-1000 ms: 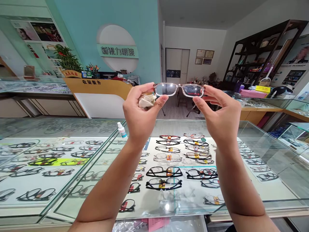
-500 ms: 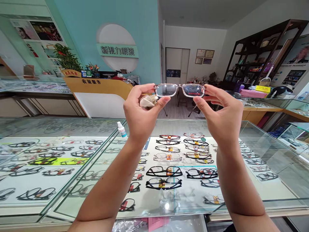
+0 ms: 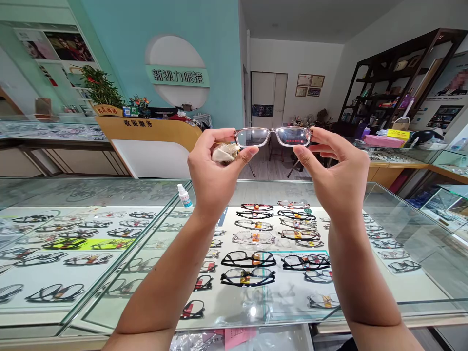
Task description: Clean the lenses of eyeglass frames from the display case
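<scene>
A pair of eyeglasses (image 3: pixel 272 130) with a clear frame is held up in front of me, level, above the glass display counter. Red lettering shows on its right lens. My left hand (image 3: pixel 215 163) pinches the left end of the frame between thumb and fingers. Tucked in that same palm is a crumpled whitish cloth (image 3: pixel 224 153), partly covered by the fingers. My right hand (image 3: pixel 334 163) grips the right end of the frame, its thumb near the lower rim. The temples point away from me, dark tips showing below the lenses.
Under the counter glass (image 3: pixel 234 314) lie rows of spectacle frames (image 3: pixel 248 259). A small white spray bottle (image 3: pixel 185 196) stands on the counter to the left. Farther back are a cashier desk (image 3: pixel 146 146), a dark shelf (image 3: pixel 395 78) and a pink box (image 3: pixel 383 141).
Almost nothing differs. Both hands and the eyeglasses have shifted very slightly to the right; the grip is the same.
</scene>
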### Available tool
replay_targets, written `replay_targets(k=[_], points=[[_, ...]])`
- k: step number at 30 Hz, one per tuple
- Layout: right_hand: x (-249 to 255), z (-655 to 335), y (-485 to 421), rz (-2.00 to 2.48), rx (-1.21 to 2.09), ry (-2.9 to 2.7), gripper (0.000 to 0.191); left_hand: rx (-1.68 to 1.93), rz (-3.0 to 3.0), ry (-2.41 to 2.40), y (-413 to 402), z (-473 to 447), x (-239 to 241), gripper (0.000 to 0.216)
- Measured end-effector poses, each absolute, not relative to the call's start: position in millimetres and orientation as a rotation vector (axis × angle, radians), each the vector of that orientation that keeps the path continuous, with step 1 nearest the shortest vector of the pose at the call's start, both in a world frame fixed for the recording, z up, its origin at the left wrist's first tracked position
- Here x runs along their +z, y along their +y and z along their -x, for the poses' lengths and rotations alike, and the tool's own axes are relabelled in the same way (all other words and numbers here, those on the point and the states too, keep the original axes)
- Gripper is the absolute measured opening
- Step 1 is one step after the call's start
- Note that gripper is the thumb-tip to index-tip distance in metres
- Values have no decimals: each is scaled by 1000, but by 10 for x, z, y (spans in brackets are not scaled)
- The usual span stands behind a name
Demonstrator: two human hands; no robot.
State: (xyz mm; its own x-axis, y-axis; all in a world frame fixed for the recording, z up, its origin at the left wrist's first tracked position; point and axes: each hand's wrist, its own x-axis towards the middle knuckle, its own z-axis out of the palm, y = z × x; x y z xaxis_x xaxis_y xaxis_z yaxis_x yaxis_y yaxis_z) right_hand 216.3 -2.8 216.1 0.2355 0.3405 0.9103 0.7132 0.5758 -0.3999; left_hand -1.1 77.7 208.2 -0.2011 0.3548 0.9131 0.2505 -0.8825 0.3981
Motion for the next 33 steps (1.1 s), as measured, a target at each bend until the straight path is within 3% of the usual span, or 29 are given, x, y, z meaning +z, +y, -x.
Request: replay_targets(k=[8, 33], points=[[2163, -2173, -35, 1020, -422, -1379, 43, 2250, -1951, 763, 787, 9, 2081, 62], [2174, -2174, -47, 1049, -320, -1384, 46, 2252, -1980, 818, 770, 10, 2080, 59]])
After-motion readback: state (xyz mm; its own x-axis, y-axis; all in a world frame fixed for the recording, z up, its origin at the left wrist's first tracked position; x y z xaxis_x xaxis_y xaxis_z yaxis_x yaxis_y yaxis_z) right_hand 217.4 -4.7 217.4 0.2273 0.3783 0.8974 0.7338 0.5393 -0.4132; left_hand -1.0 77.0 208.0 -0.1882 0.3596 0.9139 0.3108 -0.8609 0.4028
